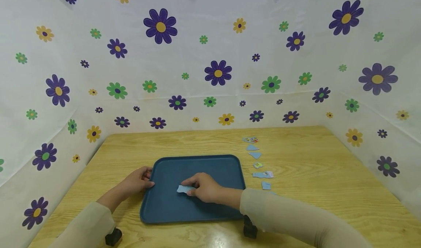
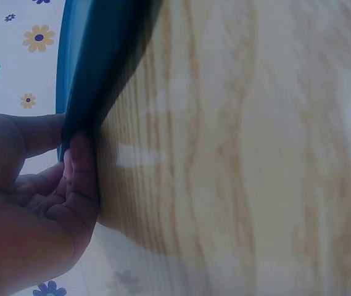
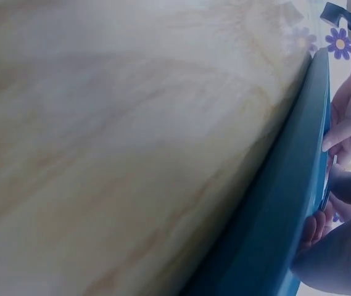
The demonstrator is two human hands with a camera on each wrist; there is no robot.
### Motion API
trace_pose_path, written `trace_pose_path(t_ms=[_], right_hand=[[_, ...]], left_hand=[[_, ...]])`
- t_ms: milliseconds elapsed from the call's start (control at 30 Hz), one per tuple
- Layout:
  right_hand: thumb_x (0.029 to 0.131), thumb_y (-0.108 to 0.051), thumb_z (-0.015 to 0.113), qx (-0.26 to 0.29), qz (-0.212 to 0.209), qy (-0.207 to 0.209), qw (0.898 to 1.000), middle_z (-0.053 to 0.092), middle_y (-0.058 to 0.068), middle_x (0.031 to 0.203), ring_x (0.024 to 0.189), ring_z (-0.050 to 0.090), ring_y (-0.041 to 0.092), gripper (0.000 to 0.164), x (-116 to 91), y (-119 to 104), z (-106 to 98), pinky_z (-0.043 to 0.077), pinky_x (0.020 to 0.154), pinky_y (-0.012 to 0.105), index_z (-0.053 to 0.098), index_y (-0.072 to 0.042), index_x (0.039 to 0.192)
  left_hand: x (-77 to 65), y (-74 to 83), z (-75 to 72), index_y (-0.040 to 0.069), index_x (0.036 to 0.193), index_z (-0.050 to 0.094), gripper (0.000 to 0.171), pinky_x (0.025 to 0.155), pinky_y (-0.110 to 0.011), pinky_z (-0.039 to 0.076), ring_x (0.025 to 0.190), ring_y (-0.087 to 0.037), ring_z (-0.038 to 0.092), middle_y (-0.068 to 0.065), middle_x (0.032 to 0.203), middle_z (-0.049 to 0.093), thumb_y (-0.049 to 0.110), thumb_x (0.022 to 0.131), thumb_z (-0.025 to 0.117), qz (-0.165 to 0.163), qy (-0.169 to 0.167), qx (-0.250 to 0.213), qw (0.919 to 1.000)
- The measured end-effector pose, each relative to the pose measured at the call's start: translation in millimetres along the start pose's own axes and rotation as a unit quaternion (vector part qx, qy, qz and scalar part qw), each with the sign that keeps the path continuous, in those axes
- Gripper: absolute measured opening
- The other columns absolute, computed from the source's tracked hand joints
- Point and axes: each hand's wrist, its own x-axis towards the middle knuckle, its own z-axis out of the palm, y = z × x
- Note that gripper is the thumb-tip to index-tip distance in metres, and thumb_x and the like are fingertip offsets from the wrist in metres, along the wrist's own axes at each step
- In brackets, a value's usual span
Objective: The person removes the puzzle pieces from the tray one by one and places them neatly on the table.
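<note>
A dark blue tray (image 1: 210, 165) with rounded corners and a raised rim lies on the table. My left hand (image 1: 136, 182) grips its left edge; in the left wrist view the thumb presses the rim (image 2: 70, 80) and the fingers curl underneath. Over the middle of the tray, my right hand (image 1: 207, 188) pinches a light blue, flat puzzle-like piece (image 1: 182, 188) between thumb and fingers. Part of that piece is hidden by the hand. From the right wrist view, the piece (image 3: 328, 188) shows as a thin, tilted sliver close to the tray.
To the tray's right, several flat pieces form a column on the wooden table (image 1: 329, 175): a colourful one (image 1: 250, 139) at the back, plain blue ones (image 1: 255, 155), a longer one with a white end (image 1: 262, 175) and a square-like one (image 1: 266, 186). A flower-printed cloth (image 1: 184, 57) surrounds the table.
</note>
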Motion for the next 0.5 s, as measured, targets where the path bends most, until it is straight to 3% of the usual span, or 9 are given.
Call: trace_pose_path(t_ms=[267,500], right_hand=[[0.088,-0.003,0.070,0.005,-0.001,-0.004,1.000,0.054,0.000,0.090,0.068,0.042,0.014,0.030,-8,6,-15,0.035,0.058,0.024,0.071,-0.010,0.118],[0.090,-0.005,0.069,-0.002,-0.032,-0.007,0.999,0.059,0.001,0.102,0.078,0.047,0.016,0.030,-21,10,-36,0.042,0.064,0.026,0.070,-0.009,0.119]], left_hand=[[-0.4,-0.2,-0.1,-0.015,0.139,0.035,0.057,0.071,-0.037,0.048,0.092,-0.026,0.050,-0.017,0.105,0.049,-0.002,0.091,0.063,0.001,-0.002,-0.003,1.0000],[0.7,-1.6,-0.7,-0.015,0.139,0.034,0.058,0.071,-0.037,0.048,0.092,-0.026,0.049,-0.017,0.105,0.048,-0.002,0.091,0.063,0.000,-0.003,-0.004,1.0000]])
